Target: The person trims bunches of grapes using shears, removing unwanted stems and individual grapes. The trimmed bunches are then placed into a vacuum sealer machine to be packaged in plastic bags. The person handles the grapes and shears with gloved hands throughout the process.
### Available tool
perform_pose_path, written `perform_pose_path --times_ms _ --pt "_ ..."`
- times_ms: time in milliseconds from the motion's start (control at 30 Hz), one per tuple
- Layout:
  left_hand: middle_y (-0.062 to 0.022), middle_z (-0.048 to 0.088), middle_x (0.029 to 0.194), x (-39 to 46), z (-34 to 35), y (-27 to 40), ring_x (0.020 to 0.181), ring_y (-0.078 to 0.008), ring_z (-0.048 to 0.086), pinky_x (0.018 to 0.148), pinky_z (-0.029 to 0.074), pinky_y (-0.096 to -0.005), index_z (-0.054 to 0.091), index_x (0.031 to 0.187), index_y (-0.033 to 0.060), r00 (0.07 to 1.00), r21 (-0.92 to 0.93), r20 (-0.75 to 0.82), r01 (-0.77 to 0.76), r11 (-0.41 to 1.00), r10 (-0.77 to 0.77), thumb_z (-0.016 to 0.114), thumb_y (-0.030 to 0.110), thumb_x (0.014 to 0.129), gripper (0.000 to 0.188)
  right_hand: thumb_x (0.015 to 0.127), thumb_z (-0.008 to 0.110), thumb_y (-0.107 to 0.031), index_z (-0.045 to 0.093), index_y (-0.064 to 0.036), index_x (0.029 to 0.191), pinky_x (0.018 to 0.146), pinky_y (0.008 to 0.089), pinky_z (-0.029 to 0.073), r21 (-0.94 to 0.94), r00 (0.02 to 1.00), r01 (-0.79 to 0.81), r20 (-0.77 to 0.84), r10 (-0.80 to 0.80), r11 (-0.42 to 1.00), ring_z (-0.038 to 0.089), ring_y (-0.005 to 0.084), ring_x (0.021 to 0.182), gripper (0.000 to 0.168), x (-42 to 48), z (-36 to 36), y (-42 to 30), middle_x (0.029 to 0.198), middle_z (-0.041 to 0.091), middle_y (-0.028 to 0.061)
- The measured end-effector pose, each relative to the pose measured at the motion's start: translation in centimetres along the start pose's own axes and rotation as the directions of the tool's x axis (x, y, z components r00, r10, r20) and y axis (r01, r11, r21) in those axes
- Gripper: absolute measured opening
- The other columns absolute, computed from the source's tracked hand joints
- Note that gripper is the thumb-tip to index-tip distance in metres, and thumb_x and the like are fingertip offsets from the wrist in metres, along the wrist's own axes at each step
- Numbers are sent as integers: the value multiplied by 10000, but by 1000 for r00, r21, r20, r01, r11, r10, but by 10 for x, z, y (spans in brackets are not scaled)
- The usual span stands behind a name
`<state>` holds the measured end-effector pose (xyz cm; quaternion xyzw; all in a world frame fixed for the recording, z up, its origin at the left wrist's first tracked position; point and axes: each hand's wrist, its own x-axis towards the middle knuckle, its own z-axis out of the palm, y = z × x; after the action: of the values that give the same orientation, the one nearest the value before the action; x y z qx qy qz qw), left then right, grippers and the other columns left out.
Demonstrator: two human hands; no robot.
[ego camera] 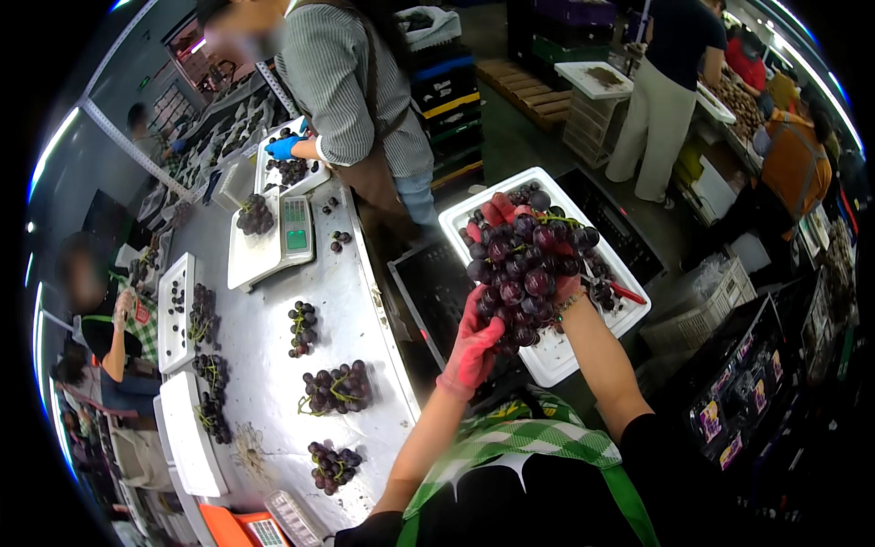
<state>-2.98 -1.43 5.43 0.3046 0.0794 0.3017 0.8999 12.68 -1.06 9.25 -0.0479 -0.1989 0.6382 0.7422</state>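
Dark purple grapes on green stems form a large bunch (523, 263) held up between my hands. My left hand (473, 349), in a thin pinkish-red glove, grips its lower left side. Mostly hidden behind the grapes, my right hand (566, 287) supports the far side; red glove fingertips show near the top. Under the bunch, a white foam tray (547, 369) holds loose grapes and smaller clusters. Red-handled snips (625, 292) lie over the tray's right side, close to my right wrist. Their blades are partly hidden among grapes.
On the metal table (273, 383) to the left lie several grape bunches (335, 388), a digital scale (273, 239) bearing one bunch, and white trays (191, 434). A co-worker in blue gloves (284, 147) stands at its far end. Stacked crates (448, 102) stand behind that person.
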Motion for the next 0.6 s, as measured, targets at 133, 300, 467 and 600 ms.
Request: perform_pose_path --times_ms 133,300,467,600 --pt "-41 426 1276 2 -8 2 1167 -181 432 966 357 -347 272 1340 123 999 -36 4 -49 998 49 569 62 806 614 862 501 -321 350 -22 1297 1016 430 324 3 984 -174 23 174 985 349 317 1233 549 22 -7 -9 1311 399 122" --pt "-39 405 1303 1 -7 11 1200 -186 398 999 322 -362 254 1355 126 992 -24 -16 -123 992 123 573 183 835 612 810 606 -309 414 -40 1260 1010 383 330 -603 981 -171 -28 194 779 407 280 1195 559 38 18 -17 1252 458 115" --pt "-32 368 1334 9 -25 6 1216 -194 379 996 336 -376 216 1376 149 993 -155 65 -83 984 94 500 311 882 592 792 619 -332 555 -37 956 979 310 273 -779 916 70 297 268 623 345 191 1202 344 39 60 -26 1332 335 119" --pt "-39 378 1324 8 -27 17 1194 -199 407 979 367 -378 243 1365 135 991 -175 118 -38 984 59 495 354 877 592 806 607 -283 566 -46 877 982 325 274 -836 935 65 242 260 545 351 209 1196 250 39 73 -16 1307 355 114"
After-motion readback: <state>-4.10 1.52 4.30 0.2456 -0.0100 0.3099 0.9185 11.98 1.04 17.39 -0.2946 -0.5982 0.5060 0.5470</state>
